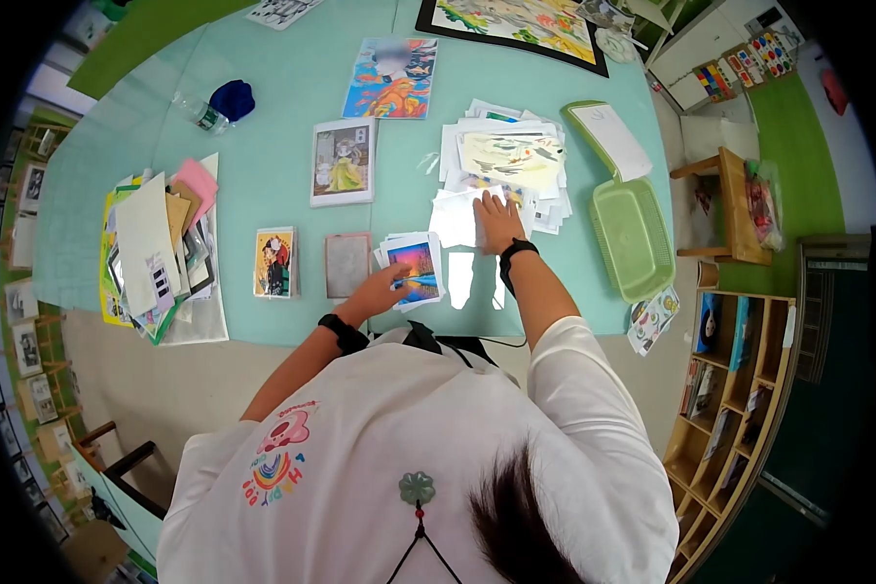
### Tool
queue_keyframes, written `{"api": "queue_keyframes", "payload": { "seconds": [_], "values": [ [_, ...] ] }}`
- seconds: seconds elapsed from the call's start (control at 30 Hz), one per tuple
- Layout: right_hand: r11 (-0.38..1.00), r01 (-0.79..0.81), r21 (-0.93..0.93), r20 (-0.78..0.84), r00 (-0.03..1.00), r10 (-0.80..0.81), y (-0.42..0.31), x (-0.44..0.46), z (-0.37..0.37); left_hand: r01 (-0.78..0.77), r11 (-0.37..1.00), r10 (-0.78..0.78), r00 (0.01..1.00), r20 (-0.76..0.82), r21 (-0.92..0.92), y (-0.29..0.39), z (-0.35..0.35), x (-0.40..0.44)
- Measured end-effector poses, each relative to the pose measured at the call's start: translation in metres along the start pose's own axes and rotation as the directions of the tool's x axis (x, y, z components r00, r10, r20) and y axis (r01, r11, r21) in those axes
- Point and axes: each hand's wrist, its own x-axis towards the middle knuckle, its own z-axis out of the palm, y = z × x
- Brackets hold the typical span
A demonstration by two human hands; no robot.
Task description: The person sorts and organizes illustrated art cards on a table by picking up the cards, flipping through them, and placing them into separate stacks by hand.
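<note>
My left hand (375, 295) lies at the left edge of a small stack topped by a sunset picture (417, 273), its fingers stretched onto the picture. My right hand (497, 224) presses flat, fingers spread, on a bright white sheet (454, 218). That sheet overlaps the near side of a loose pile of drawings (514, 161). Just left of the sunset stack is a grey rectangular card with a pinkish border (347, 266). Farther left sits a neat stack of picture cards (275, 263). A picture of a figure in a yellow dress (343, 164) lies beyond them.
A green basket (633, 243) and its lid (608, 141) stand at the right. Mixed papers and folders (151, 248) heap up at the left. A plastic bottle (202, 114), a blue cloth (233, 100), a colourful poster (391, 78) and a framed painting (521, 27) lie farther back.
</note>
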Motion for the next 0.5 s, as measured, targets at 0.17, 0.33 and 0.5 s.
{"api": "queue_keyframes", "payload": {
  "seconds": [0.17, 0.33, 0.5],
  "values": [
    [0.999, 0.007, 0.046, -0.114, 0.993, -0.002, -0.01, -0.029, 0.035, 0.049, 0.998, -0.049, 0.999, -0.002, -0.031, -0.001, -0.003, -0.009],
    [0.989, 0.087, -0.115, -0.291, 0.949, -0.118, -0.01, -0.057, 0.063, 0.012, 0.997, -0.015, 0.999, -0.03, -0.073, -0.022, -0.001, -0.01],
    [0.983, 0.033, 0.178, -0.413, 0.91, 0.044, -0.002, -0.077, 0.006, -0.021, 0.991, 0.014, 0.998, -0.058, -0.131, -0.022, -0.009, -0.006]
  ]
}}
